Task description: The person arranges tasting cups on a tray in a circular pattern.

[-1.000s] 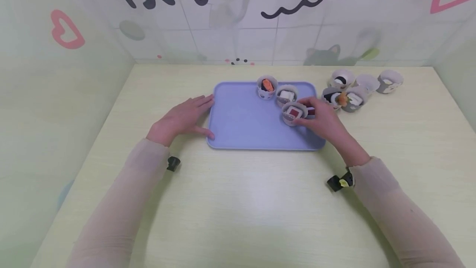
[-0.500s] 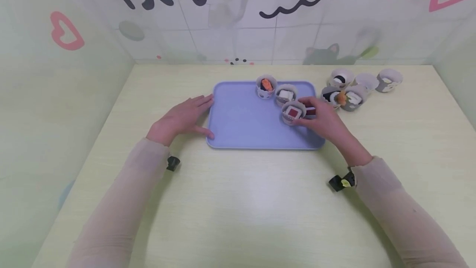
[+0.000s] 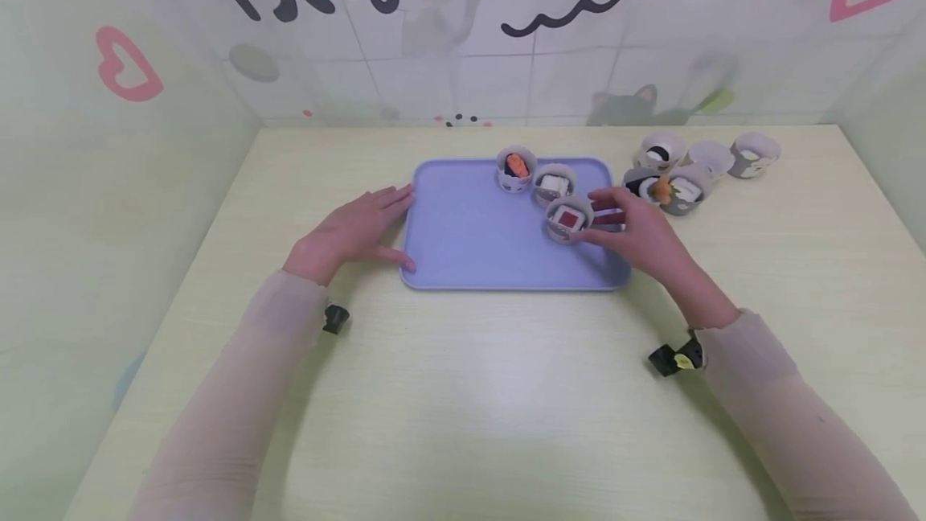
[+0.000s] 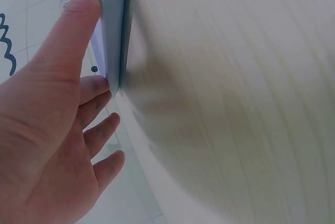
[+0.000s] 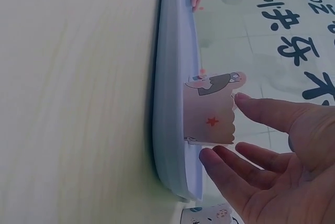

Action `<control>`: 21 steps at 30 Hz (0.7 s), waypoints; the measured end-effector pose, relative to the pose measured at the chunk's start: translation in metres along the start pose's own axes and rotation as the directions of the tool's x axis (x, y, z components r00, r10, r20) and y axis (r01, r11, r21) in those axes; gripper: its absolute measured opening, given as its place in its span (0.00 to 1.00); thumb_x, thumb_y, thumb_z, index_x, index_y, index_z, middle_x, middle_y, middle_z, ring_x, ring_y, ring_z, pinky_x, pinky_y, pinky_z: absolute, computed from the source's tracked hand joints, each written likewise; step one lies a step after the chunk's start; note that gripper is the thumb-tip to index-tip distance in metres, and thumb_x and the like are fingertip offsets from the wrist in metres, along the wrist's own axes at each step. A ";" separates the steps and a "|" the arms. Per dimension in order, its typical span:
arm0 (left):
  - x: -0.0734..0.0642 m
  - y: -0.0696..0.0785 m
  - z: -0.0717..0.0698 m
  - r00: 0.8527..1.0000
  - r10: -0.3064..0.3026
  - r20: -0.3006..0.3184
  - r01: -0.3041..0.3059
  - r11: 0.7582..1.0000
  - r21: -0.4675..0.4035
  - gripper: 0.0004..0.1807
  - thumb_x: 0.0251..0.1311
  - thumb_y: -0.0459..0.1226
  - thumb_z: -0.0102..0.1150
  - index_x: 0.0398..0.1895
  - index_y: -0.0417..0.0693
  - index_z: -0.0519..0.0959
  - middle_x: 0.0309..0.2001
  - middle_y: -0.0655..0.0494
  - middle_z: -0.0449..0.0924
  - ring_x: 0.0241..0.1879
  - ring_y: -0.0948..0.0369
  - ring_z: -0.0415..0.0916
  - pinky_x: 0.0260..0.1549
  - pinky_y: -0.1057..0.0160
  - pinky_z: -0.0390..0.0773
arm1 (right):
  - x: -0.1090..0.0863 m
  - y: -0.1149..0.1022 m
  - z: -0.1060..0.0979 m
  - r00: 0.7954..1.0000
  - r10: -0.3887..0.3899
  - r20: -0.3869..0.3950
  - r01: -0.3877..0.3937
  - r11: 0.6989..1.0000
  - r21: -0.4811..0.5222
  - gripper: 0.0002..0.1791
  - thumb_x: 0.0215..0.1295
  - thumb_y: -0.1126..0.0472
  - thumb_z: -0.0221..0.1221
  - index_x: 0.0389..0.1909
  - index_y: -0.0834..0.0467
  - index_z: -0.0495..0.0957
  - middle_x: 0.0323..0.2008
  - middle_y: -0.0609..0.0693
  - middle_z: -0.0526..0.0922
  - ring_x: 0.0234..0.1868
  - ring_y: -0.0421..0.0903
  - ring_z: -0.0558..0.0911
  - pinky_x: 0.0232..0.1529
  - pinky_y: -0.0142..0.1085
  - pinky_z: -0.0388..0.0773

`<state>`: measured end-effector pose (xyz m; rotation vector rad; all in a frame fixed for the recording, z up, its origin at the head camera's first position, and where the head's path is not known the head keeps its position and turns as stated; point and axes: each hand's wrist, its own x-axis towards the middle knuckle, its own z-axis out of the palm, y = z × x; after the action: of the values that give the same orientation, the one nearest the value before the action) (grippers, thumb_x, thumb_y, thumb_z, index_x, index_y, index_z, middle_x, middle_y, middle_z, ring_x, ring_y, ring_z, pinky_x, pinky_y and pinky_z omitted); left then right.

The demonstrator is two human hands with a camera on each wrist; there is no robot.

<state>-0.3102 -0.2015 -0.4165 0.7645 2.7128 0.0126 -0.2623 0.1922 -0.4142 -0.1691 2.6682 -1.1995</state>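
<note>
On the blue tray [image 3: 470, 223] stand three paper cups, each with a sushi piece. One cup [image 3: 569, 219] has a white piece with a red centre, another cup [image 3: 554, 186] a white piece, and the cup farthest back [image 3: 516, 170] an orange-topped one. Beside the red-centred cup is my right hand [image 3: 640, 235], thumb and fingers spread around its right side. In the right wrist view, a gap shows between the lower fingertips and the cup wall [image 5: 209, 114]. My left hand [image 3: 354, 227] rests at the tray's left edge, fingers extended and thumb on the rim [image 4: 112, 30].
Right of the tray, several more paper cups [image 3: 687, 187] stand in a cluster, some with sushi pieces. One cup [image 3: 754, 155] is at the far right of this group. A printed wall [image 3: 448, 87] closes off the table's [image 3: 463, 392] back edge.
My right hand has loosened from the red-centred cup and shifted slightly right, leaving the cup on the tray. My left hand stays at the tray's edge.
</note>
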 end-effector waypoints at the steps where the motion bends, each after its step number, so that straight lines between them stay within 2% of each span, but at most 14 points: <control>1: 0.000 0.000 0.000 1.000 0.001 -0.002 -0.001 1.000 0.001 0.62 0.50 0.63 0.68 0.79 0.41 0.49 0.81 0.44 0.44 0.79 0.42 0.43 0.80 0.44 0.48 | -0.001 0.000 -0.001 1.000 -0.004 -0.001 0.004 1.000 0.002 0.34 0.64 0.58 0.67 0.67 0.65 0.66 0.65 0.64 0.74 0.63 0.62 0.77 0.63 0.54 0.79; 12: -0.001 -0.001 0.002 1.000 0.010 -0.014 -0.010 1.000 -0.015 0.62 0.50 0.62 0.69 0.79 0.40 0.49 0.81 0.44 0.45 0.79 0.42 0.43 0.80 0.44 0.49 | -0.013 0.004 -0.007 0.997 -0.069 -0.023 0.069 0.997 0.023 0.31 0.66 0.60 0.65 0.66 0.66 0.68 0.64 0.65 0.75 0.62 0.63 0.79 0.61 0.54 0.80; 18: 0.000 0.000 0.001 1.000 0.008 -0.011 -0.008 1.000 -0.010 0.62 0.50 0.62 0.69 0.79 0.40 0.49 0.81 0.44 0.45 0.79 0.42 0.44 0.79 0.43 0.49 | -0.019 0.009 -0.010 0.997 -0.066 -0.044 0.067 0.998 0.009 0.31 0.65 0.57 0.66 0.65 0.65 0.69 0.62 0.63 0.78 0.61 0.61 0.80 0.57 0.48 0.83; 21: 0.000 0.000 0.001 1.000 0.008 -0.010 -0.008 1.000 -0.010 0.62 0.50 0.62 0.69 0.79 0.40 0.49 0.81 0.44 0.45 0.79 0.42 0.43 0.79 0.43 0.49 | -0.022 0.011 -0.011 0.997 -0.062 -0.049 0.062 0.998 0.007 0.30 0.65 0.57 0.66 0.64 0.64 0.71 0.62 0.63 0.78 0.60 0.60 0.81 0.56 0.48 0.84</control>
<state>-0.3097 -0.2018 -0.4179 0.7740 2.7169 0.0313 -0.2439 0.2114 -0.4126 -0.2257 2.7178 -1.2493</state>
